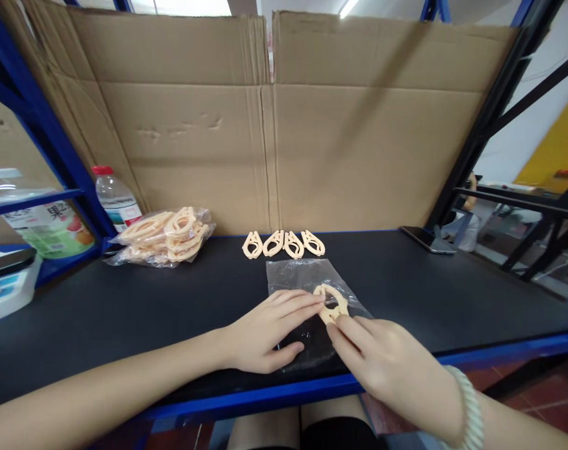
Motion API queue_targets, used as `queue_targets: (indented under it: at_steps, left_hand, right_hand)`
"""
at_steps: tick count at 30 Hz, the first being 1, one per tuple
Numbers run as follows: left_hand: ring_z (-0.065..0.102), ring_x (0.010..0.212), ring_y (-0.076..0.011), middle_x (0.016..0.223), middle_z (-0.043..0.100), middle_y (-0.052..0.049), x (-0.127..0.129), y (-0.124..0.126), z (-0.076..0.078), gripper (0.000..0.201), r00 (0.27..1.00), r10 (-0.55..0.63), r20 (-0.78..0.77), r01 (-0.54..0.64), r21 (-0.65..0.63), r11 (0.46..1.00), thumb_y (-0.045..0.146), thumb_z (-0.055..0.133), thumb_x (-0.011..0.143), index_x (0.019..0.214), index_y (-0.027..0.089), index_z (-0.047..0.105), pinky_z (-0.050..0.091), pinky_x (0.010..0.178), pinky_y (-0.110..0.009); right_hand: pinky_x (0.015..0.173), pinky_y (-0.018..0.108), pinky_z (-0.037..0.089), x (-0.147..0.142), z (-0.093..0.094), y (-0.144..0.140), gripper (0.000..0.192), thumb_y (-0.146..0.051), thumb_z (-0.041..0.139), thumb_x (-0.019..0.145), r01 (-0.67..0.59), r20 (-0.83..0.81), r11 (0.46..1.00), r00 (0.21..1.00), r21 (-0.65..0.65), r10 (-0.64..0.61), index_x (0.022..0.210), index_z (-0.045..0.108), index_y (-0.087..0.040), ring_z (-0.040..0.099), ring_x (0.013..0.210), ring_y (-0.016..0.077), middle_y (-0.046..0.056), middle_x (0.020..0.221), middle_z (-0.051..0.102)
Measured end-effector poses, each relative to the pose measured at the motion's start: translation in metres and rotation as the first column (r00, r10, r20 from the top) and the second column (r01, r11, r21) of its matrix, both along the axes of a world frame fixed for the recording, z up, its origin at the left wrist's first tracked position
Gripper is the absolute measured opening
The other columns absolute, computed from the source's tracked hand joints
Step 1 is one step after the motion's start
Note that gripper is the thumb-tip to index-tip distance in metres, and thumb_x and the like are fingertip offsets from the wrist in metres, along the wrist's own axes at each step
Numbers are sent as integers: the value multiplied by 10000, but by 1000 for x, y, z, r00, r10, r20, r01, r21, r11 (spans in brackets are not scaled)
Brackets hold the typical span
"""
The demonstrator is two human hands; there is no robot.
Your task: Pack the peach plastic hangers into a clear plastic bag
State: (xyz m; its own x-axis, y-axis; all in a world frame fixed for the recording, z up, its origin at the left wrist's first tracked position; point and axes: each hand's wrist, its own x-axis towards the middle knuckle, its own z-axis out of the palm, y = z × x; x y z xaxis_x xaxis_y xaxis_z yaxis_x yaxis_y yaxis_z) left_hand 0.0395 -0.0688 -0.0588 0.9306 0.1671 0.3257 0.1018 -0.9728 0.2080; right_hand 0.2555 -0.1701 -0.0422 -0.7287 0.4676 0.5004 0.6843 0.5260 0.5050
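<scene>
Matte black bench top [124, 306], cardboard-backed. Left hand [265, 331] flat, fingers spread on clear plastic bag [302, 275]; right hand [382, 362] pinches peach plastic clip [331, 302].

Black tabletop [452, 294] with blue front edge, set in a blue steel rack [35, 112]. Flattened cardboard sheets [274, 125] stand upright as the back wall. Black rack frame [494, 106] at right; beyond it a white wall and a yellow panel [555, 147]. Ceiling strip light [347, 7] overhead. Reddish tile floor [550, 400] below right.
</scene>
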Motion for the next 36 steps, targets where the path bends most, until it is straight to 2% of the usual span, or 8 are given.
queue_targets:
  at_steps: [8, 15, 19, 21, 24, 29, 32, 36]
  left_hand:
    - [320, 1343, -245, 1475, 359, -107, 1, -1, 2, 672, 1000, 11, -5, -11, -2, 1000, 197, 519, 841, 1452, 189, 241, 283, 1116, -439]
    - [341, 1333, -253, 1468, 374, -111, 0, -2, 2, 659, 1000, -1, -1, 1, -21, 1000, 192, 513, 844, 1446, 202, 246, 285, 1103, -464]
    - [364, 1316, -245, 1456, 394, -106, 0, -1, 3, 642, 1000, 1, -1, -1, -40, 999, 192, 526, 840, 1431, 204, 276, 292, 1099, -451]
    - [376, 1306, -246, 1454, 400, -103, 0, 0, 3, 630, 1000, -14, -3, 14, -44, 999, 189, 518, 842, 1428, 207, 287, 298, 1093, -455]
    - [404, 1278, -247, 1436, 424, -103, 0, -1, 4, 587, 1000, -25, 7, 25, -37, 999, 189, 505, 849, 1408, 208, 329, 314, 1078, -456]
    - [460, 1208, -256, 1374, 488, -110, 0, -2, 5, 420, 1000, -1, 9, 1, 22, 1000, 181, 514, 830, 1250, 197, 509, 341, 1047, -456]
    - [487, 1164, -261, 1330, 528, -122, 2, -6, 7, 375, 1000, 19, -9, -19, 75, 997, 198, 514, 835, 1207, 164, 541, 362, 1020, -450]
    - [486, 1159, -267, 1328, 534, -110, 3, -22, 13, 413, 988, 148, -50, -144, 83, 986, 198, 516, 838, 1249, 160, 529, 390, 993, -444]
  right_hand:
    - [474, 268, 526, -6, -8, 29, 227, -13, 508, 775, 220, 76, 975, 972, 14, -221, 903, 688, -63, 603, 940, 271, 191, 1065, 634]
    - [493, 281, 475, 0, -12, 38, 134, -32, 533, 784, 208, 12, 978, 978, -25, -208, 731, 611, -126, 563, 812, 228, 116, 868, 602]
    - [554, 239, 454, 25, 3, 61, 106, -219, 587, 838, -76, -205, 933, 979, -352, 2, 758, 535, -172, 525, 784, 161, 59, 896, 552]
    - [638, 245, 467, 40, 12, 90, 148, -254, 519, 899, -162, -315, 904, 949, -396, 32, 775, 523, -174, 510, 765, 138, 45, 879, 549]
    - [836, 341, 452, 56, 20, 151, 249, -114, 461, 899, 135, -82, 936, 982, -326, -171, 1121, 557, -171, 498, 1014, 204, 104, 1109, 557]
    - [821, 399, 459, 54, 7, 239, 561, -36, 475, 841, 279, 106, 890, 960, -361, -259, 1342, 477, -289, 474, 1139, 296, 146, 1397, 398]
    - [824, 394, 456, 48, -2, 260, 496, -101, 433, 901, 315, 167, 870, 948, -380, -271, 1330, 486, -345, 474, 1154, 298, 116, 1426, 384]
    - [883, 431, 419, 60, -5, 258, 359, -119, 419, 911, 357, 200, 850, 933, -388, -300, 1193, 612, -233, 424, 1211, 321, 149, 1442, 366]
